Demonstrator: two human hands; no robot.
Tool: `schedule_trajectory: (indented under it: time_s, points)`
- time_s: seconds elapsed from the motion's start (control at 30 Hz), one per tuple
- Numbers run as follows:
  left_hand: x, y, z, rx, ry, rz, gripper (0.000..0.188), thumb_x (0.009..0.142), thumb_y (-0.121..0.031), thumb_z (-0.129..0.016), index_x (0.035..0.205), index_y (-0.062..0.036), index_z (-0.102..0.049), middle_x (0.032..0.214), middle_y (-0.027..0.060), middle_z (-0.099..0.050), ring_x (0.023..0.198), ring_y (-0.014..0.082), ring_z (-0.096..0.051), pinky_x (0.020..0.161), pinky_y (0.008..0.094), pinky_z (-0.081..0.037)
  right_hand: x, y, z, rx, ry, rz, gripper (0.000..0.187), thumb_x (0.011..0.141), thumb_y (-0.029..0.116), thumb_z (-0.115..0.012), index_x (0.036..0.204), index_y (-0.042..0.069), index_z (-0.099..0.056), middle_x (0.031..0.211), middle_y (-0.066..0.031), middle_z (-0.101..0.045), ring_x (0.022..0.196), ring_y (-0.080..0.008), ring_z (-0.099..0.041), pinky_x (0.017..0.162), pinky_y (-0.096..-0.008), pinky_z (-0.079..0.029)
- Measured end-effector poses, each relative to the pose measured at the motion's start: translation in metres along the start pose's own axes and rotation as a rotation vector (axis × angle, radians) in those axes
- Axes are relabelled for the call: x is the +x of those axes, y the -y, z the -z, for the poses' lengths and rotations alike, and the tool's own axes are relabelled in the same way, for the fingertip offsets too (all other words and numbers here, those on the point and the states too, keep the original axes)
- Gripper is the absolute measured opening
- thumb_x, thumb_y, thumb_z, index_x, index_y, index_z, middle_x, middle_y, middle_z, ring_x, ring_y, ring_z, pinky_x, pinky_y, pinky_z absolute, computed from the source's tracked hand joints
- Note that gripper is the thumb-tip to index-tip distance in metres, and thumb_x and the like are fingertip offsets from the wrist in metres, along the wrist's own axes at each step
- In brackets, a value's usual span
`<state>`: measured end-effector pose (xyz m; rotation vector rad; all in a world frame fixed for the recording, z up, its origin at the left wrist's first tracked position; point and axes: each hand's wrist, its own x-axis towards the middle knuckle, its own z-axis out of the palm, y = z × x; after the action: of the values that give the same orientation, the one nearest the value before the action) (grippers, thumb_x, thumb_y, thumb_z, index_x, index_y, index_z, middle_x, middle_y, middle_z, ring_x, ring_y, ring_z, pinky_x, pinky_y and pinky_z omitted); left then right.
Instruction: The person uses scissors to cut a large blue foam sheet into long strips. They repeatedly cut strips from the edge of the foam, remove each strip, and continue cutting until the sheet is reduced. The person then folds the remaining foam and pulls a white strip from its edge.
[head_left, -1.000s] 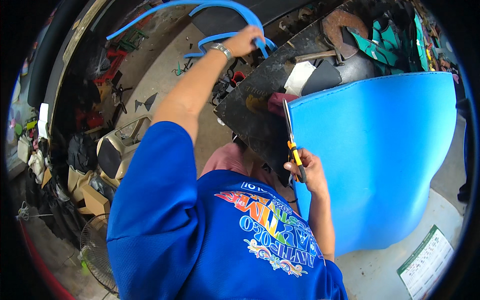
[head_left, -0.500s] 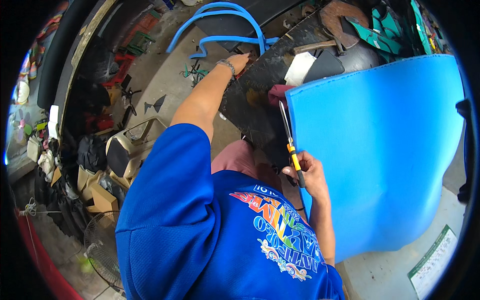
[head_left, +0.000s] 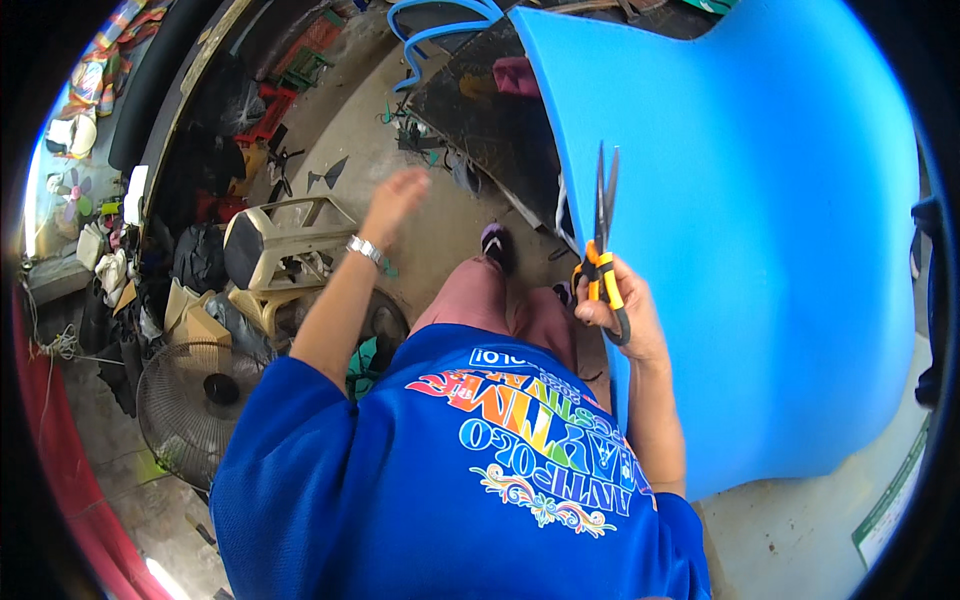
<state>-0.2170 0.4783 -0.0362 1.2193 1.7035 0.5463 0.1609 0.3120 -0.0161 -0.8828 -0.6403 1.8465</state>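
Scissors (head_left: 602,225) with yellow, orange and black handles are gripped in my right hand (head_left: 628,308), blades pointing away from me and slightly apart. Just beside them stretches a large, bulging blue foam-like sheet (head_left: 750,250), its left edge close to the blades. My left hand (head_left: 398,200), with a metal watch on the wrist, hangs over the floor away from the table. Motion blurs its fingers, and nothing shows clearly in it. Curved blue strips (head_left: 440,30) lie beyond, at the far end of the dark table.
A dark worktop (head_left: 490,120) carries a maroon cloth (head_left: 514,76) and is partly covered by the sheet. At left are an overturned beige plastic stool (head_left: 290,235), a fan (head_left: 205,400) and cardboard (head_left: 207,335). Dark and green scraps litter the floor.
My left hand has come back from the blue strips at the far table end toward me. The scissors' blades have parted slightly, and the view has shifted, with the sheet filling more of it.
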Motion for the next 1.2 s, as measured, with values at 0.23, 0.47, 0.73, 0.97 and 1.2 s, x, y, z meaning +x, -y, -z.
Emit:
schedule_trajectory:
  time_s: [0.23,0.47,0.73,0.97,1.2]
  points:
    - [-0.1,0.027,-0.171,0.486,1.064,-0.335,0.053,0.092,-0.033,-0.069,0.131,0.0005,-0.059,0.119,0.0182,-0.067,0.114,0.0234,-0.062,0.097,0.0344,-0.049,-0.036,-0.03,0.031,0.124,-0.131,0.11,0.051,0.073,0.015,-0.086,0.115,0.003,-0.06,0.091,-0.0018,-0.062,0.075,-0.0097,-0.058,0.066,-0.0227,-0.048]
    - [-0.134,0.063,-0.266,0.26,1.366,-0.029,0.044,0.088,-0.043,-0.071,0.112,-0.0061,-0.071,0.105,0.0142,-0.072,0.098,0.0235,-0.068,0.086,0.0331,-0.05,-0.072,-0.074,0.031,0.069,-0.283,-0.14,0.038,0.077,0.016,-0.083,0.103,0.003,-0.06,0.082,-0.0007,-0.061,0.066,-0.0093,-0.057,0.06,-0.0232,-0.048]
    - [-0.153,0.082,-0.264,0.35,1.493,-0.012,0.05,0.092,-0.05,-0.065,0.117,-0.0077,-0.07,0.109,0.0137,-0.069,0.103,0.0223,-0.065,0.091,0.0331,-0.048,-0.099,-0.082,0.029,-0.026,-0.356,-0.141,0.032,0.079,0.011,-0.084,0.099,0.001,-0.061,0.082,-0.0024,-0.063,0.068,-0.0089,-0.061,0.059,-0.0226,-0.05]
    - [-0.191,0.089,-0.293,0.34,1.544,-0.051,0.061,0.093,-0.056,-0.058,0.126,-0.0053,-0.064,0.11,0.0152,-0.067,0.106,0.0238,-0.062,0.095,0.0357,-0.046,-0.143,-0.098,0.05,0.014,-0.494,0.022,0.029,0.078,0.006,-0.082,0.097,0.002,-0.061,0.081,-0.0015,-0.063,0.063,-0.0069,-0.06,0.054,-0.0207,-0.048]
    - [-0.307,0.108,-0.392,0.349,1.441,-0.021,0.079,0.089,-0.064,-0.058,0.133,0.0025,-0.058,0.135,0.0264,-0.056,0.126,0.0351,-0.053,0.108,0.0391,-0.039,-0.279,-0.115,0.151,0.019,-0.489,0.074,0.031,0.078,0.01,-0.083,0.098,0.005,-0.061,0.074,0.0004,-0.061,0.056,-0.0059,-0.056,0.05,-0.0187,-0.044]
